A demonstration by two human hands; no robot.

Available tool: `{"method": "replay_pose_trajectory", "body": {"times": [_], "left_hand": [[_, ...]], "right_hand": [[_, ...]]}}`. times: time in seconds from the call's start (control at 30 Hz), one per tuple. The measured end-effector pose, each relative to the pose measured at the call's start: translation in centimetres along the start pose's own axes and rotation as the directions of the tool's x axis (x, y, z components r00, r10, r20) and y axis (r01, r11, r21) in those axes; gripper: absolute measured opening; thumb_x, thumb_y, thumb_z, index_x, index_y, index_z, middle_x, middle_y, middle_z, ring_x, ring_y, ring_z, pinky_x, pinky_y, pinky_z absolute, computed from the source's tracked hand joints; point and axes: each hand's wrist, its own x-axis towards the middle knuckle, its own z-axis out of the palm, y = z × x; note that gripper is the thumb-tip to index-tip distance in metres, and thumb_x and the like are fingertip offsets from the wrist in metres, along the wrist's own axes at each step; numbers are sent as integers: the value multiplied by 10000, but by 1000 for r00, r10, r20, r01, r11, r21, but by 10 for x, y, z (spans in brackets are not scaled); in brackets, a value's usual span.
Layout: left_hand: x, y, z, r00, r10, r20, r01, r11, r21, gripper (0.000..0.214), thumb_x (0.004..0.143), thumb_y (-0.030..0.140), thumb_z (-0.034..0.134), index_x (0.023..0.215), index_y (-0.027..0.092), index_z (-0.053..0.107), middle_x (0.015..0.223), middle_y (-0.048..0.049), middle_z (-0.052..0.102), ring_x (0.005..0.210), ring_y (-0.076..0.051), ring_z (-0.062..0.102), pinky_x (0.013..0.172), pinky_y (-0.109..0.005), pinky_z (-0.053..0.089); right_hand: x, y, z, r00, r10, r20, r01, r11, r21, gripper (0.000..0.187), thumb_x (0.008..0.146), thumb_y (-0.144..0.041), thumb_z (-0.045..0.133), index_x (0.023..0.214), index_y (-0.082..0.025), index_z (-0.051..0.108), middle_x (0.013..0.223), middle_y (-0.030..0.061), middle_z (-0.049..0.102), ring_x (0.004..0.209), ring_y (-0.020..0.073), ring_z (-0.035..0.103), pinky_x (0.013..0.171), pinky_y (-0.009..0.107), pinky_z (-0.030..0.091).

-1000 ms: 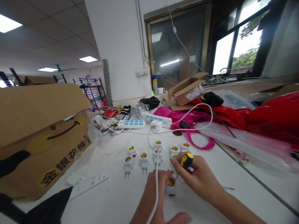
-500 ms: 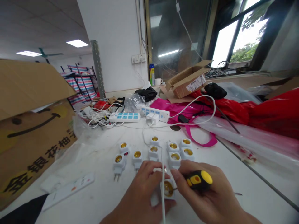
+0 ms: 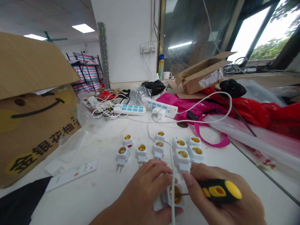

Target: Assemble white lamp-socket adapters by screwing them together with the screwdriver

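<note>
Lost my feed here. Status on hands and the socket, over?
Left hand holds lamp socket. Right hand grips screwdriver, tip inside socket. White cable crosses over socket.

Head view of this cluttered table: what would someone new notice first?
At the bottom, the right hand holds a yellow-and-black screwdriver, its tip inside the brass throat of a white lamp socket gripped by the left hand. Just beyond them, more white sockets stand in a cluster on the white table. A big cardboard box with a smiling face fills the left side.
</note>
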Motion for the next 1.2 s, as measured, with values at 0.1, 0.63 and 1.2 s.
{"method": "replay_pose_trajectory", "body": {"times": [0.1, 0.63, 1.2], "left_hand": [[-1, -1, 1, 1000, 8, 0, -8, 1000, -23, 534, 907, 254, 836, 1403, 235, 639, 1322, -138, 752, 1324, -317, 669, 1184, -477, 550], [-4, -14, 12, 999, 54, 4, -52, 976, -213, 479, 919, 358, 885, 1328, 264, 656, 1252, -99, 751, 1276, -282, 653, 1181, -408, 511], [-8, -24, 16, 994, 70, 84, -45, 960, -275, 631, 931, 485, 886, 1490, 347, 627, 1397, -63, 748, 1312, -278, 652, 1154, -384, 496]], "right_hand": [[1, 0, 0, 999, 9, 36, -11, 999, 40, 388, 1132, -336, 585, 764, -258, 492, 563, -84, 491, 428, 74, 490, 430, 209, 379], [-5, -3, -5, 992, 13, 123, -15, 1000, 16, 145, 1068, -218, 610, 965, -295, 544, 697, -103, 634, 536, 100, 609, 554, 204, 467], [-12, -5, -7, 982, 165, 87, -175, 976, 129, 59, 1105, -245, 555, 1077, -274, 599, 767, -19, 723, 597, 157, 669, 552, 253, 501]]}}
